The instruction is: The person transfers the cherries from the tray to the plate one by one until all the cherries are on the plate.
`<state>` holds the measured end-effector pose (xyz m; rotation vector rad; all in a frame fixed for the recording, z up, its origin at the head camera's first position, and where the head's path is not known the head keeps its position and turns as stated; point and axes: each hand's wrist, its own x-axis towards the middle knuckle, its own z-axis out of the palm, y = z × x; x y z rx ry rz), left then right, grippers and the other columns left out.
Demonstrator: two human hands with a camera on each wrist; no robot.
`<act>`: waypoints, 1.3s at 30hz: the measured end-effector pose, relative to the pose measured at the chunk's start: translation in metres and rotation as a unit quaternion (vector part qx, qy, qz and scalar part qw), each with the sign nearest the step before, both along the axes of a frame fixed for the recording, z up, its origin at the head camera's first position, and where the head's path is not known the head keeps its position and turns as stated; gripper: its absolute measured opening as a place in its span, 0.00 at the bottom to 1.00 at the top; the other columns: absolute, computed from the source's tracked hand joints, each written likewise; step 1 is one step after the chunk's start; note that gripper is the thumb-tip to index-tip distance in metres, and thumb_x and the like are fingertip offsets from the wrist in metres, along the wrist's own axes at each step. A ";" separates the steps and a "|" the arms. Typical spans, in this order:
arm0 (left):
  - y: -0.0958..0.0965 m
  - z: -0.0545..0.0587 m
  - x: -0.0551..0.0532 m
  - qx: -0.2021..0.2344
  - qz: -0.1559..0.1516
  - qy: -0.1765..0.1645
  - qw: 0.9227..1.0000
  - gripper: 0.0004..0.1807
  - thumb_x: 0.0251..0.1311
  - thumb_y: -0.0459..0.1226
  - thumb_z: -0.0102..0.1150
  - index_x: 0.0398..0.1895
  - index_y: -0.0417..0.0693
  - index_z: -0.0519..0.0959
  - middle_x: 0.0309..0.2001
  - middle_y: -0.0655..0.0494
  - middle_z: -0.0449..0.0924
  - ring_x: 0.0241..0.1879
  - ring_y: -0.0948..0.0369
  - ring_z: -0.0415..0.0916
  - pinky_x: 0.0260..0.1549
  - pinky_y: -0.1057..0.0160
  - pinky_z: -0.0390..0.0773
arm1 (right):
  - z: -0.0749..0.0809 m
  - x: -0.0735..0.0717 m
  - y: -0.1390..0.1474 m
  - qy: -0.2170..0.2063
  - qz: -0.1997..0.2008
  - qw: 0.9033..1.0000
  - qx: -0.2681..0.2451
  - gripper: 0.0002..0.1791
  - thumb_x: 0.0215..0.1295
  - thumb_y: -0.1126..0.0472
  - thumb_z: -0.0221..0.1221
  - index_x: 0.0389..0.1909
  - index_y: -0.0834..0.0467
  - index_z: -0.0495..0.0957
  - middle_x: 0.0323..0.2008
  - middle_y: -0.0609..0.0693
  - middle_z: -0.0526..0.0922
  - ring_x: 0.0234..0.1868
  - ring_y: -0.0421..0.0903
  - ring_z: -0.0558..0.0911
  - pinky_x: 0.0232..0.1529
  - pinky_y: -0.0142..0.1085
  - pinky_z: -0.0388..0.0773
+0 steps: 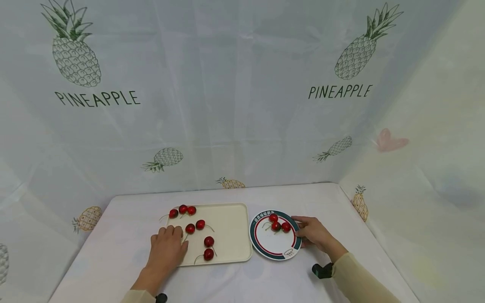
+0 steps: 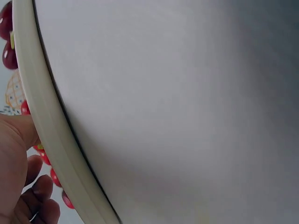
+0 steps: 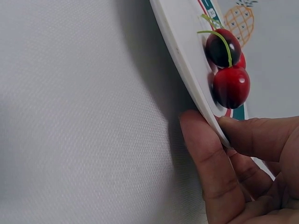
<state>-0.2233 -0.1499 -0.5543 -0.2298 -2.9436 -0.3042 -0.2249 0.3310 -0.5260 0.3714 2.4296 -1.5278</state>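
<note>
My left hand (image 1: 166,247) is over the left edge of a cream tray (image 1: 231,235), fingers bent. In the left wrist view the tray's rim (image 2: 44,102) hides the thumb's tip, and I see nothing held between thumb and fingers. Close by lies a red cherry (image 1: 190,228) with its stem toward the thumb; several more cherries (image 1: 209,241) with stems are spread over the tray. My right hand (image 1: 316,232) pinches the right rim of a round white plate (image 1: 270,244) with a green border, thumb on top and fingers beneath. Three cherries (image 3: 232,87) sit together on the plate.
A white cloth (image 1: 227,284) covers the table. The plate stands just right of the tray. Behind the table hangs a pineapple-print curtain (image 1: 235,126), and another hanging sheet (image 1: 428,202) closes off the right side.
</note>
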 end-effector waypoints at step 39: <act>-0.016 0.009 0.000 -0.035 -0.015 0.047 0.998 0.08 0.65 0.36 0.71 0.37 0.47 0.79 0.37 0.50 0.75 0.40 0.49 0.69 0.45 0.42 0.70 | 0.000 -0.001 -0.001 -0.009 -0.004 1.000 0.000 0.34 0.67 0.72 0.64 0.74 0.58 0.72 0.67 0.70 0.76 0.35 0.51 0.84 0.35 0.43 0.87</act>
